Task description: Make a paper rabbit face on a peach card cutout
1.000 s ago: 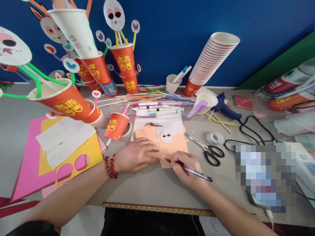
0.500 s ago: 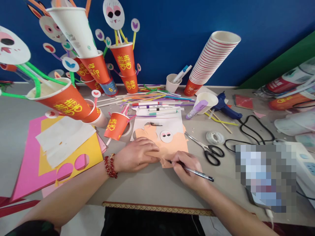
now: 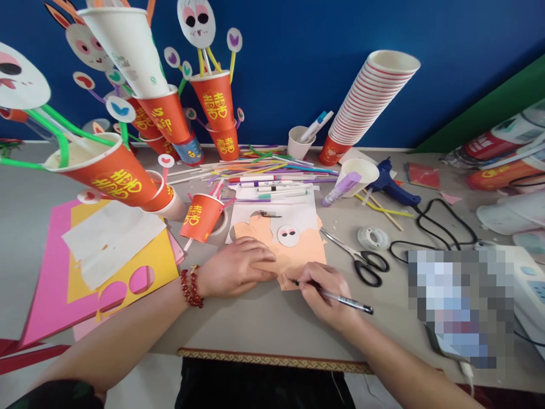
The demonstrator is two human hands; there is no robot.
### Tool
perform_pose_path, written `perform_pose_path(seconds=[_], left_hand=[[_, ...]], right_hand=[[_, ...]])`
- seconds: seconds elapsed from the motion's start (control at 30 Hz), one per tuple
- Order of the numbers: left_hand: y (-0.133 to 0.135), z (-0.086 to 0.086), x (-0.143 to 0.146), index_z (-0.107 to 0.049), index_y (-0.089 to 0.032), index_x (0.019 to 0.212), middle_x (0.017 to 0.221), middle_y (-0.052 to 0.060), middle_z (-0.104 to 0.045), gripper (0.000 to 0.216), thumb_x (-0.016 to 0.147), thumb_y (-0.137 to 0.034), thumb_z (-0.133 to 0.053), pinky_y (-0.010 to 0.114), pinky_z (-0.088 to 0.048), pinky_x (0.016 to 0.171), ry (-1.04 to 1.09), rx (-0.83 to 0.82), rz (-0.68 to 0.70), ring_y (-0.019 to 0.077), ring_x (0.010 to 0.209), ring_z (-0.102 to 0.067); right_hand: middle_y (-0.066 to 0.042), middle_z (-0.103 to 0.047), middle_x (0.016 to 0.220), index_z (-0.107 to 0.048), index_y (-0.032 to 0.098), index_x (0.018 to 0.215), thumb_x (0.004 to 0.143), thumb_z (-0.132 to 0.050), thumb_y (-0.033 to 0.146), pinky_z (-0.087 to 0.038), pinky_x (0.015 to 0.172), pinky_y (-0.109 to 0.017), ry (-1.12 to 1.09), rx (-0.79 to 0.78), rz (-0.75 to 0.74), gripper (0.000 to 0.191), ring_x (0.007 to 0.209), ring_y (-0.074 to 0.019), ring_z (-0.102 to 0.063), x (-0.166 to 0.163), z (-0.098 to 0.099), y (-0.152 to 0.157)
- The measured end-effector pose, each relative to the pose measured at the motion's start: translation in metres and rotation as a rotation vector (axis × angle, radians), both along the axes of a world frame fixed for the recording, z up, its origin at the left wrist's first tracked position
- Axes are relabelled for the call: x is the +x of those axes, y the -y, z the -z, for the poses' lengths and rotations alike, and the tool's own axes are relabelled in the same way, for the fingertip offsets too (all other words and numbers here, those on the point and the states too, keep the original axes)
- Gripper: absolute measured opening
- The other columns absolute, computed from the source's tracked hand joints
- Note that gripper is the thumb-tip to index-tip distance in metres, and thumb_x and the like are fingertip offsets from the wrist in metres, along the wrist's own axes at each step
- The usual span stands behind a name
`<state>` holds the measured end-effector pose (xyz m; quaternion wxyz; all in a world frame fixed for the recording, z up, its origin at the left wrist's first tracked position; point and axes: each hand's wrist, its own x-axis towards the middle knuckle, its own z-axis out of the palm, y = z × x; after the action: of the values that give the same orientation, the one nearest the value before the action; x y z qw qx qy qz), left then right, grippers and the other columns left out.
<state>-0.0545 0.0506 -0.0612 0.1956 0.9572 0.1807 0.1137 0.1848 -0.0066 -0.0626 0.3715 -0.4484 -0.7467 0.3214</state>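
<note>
My left hand (image 3: 236, 267) lies flat on a peach sheet of paper (image 3: 293, 253), pressing it to the table; a red bead bracelet (image 3: 190, 287) circles its wrist. My right hand (image 3: 326, 292) pinches a black pen (image 3: 336, 295), whose tip touches the sheet's near edge beside a small drawn outline. On the sheet rests a white paper disc with pink eyes (image 3: 288, 235). A white sheet (image 3: 293, 213) lies under the peach one.
Scissors (image 3: 361, 261) lie right of the sheet, then a tape roll (image 3: 372, 237) and a blue glue gun (image 3: 389, 184) with its black cord. Decorated red cups (image 3: 200, 218) stand left and behind, a tall cup stack (image 3: 368, 96) behind right. Pink and yellow sheets (image 3: 85, 272) lie left.
The pen tip has shifted slightly right along the sheet's near edge, and the pen has tilted a little. My left hand stays put.
</note>
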Motion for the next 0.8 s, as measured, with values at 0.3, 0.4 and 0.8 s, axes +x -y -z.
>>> perform_pose_path(seconds=[0.3,0.4,0.8], left_hand=[[-0.0002,-0.0011,0.0003,-0.064,-0.026,0.113,0.122,0.008,-0.060,0.028,0.091,-0.018,-0.049,0.044,-0.039,0.098,0.003,-0.001,0.001,0.0247,0.111,-0.052],[-0.0004,-0.0016,0.0003,-0.063,-0.026,0.114,0.122,0.008,-0.060,0.028,0.091,-0.018,-0.049,0.044,-0.039,0.099,-0.005,-0.005,0.004,0.0249,0.112,-0.052],[-0.0003,-0.0011,0.0005,-0.063,-0.026,0.114,0.122,0.008,-0.060,0.029,0.090,-0.018,-0.050,0.044,-0.039,0.098,-0.006,0.005,0.004,0.0251,0.112,-0.052]], right_hand=[[0.004,-0.045,0.051,-0.039,0.022,0.061,0.075,-0.043,0.012,-0.033,0.050,-0.023,0.052,-0.001,0.010,0.018,0.047,-0.0119,-0.041,0.0016,0.0038,0.0021],[0.004,-0.044,0.051,-0.040,0.022,0.060,0.075,-0.042,0.012,-0.031,0.050,-0.023,0.055,0.000,-0.003,0.017,0.047,-0.0117,-0.041,0.0023,0.0043,0.0020],[0.004,-0.045,0.049,-0.042,0.022,0.060,0.073,-0.043,0.013,-0.030,0.049,-0.024,0.066,-0.003,-0.033,0.016,0.046,-0.0120,-0.041,0.0042,0.0055,0.0028]])
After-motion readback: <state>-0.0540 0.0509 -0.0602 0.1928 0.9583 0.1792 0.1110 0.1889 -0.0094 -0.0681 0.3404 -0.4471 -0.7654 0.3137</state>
